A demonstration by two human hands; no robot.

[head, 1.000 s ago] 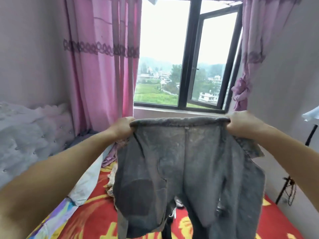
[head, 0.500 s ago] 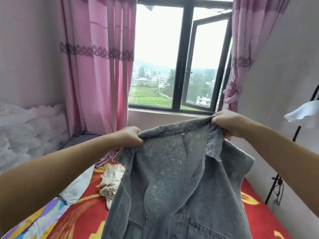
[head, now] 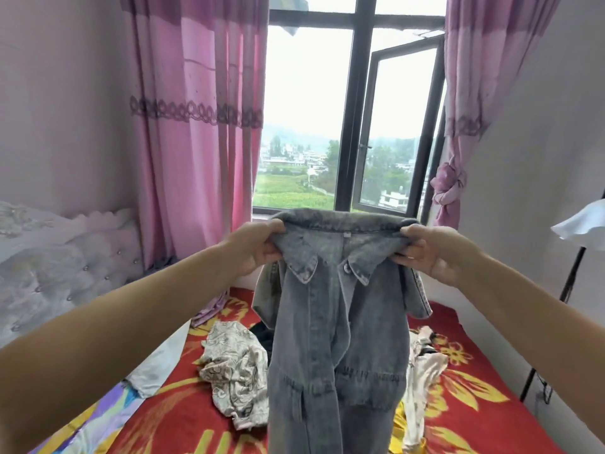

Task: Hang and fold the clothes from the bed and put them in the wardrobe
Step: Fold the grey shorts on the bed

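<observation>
Grey denim garment (head: 334,339) up by the collar, hanging between your hands over the bed (head: 474,398).
Left hand (head: 253,247) and right hand (head: 429,249) both pinch the collar ends; keep them level and taut so it drapes straight for hanging.

No readable writing anywhere. The grey denim garment (head: 330,322) shows a small pale tab inside the collar, too small and blurred to make out any lettering. Its metal button carries no mark that can be made out. The red bed cover (head: 458,398) has only yellow flower shapes, no characters. The patterned cloth (head: 232,365) lying on it bears swirls, not letters. Distant buildings through the window (head: 357,132) show no signs that can be read.
</observation>
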